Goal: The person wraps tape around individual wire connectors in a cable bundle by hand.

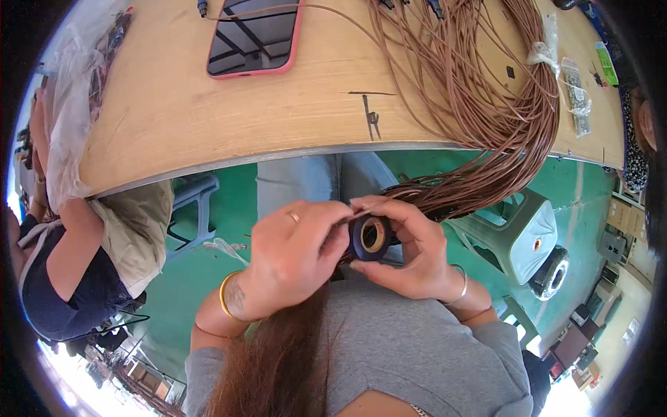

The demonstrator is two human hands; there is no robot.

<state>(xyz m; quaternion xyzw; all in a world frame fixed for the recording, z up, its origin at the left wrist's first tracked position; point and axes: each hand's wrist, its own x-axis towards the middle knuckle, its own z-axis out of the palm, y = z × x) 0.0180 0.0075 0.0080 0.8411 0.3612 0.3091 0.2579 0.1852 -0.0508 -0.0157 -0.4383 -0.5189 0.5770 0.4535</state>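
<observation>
Tape roll (372,236), dark, one: held below the bench edge, over the person's lap, between both hands. Right hand (406,247) cups it from behind and below, fingers curled round the rim. Left hand (295,250) pinches narrow at the roll's top edge, thumb and forefinger closed on what looks like the loose tape end (too small to be sure).

Wire bundle (486,104), brown, one large hank of many strands: it lies on the bench (180,118) and droops over the edge to the hands, its tail just behind the roll.

Phone (253,38), pink case, one, face up on the bench, well apart from the wires.

Small clear bags (575,87), two or so, at the bench's right end, beside the hank.

Plastic stools, two: one grey-green (531,233) to the right, one pale (194,198) to the left.

A neighbour's arm (69,243), one, at the left.

Risks, as I judge them: the pinched end could slip and re-stick to the roll; the tape could fold on itself; the hanging hank could slide off the bench by its own weight; strands could splay from the tail.
</observation>
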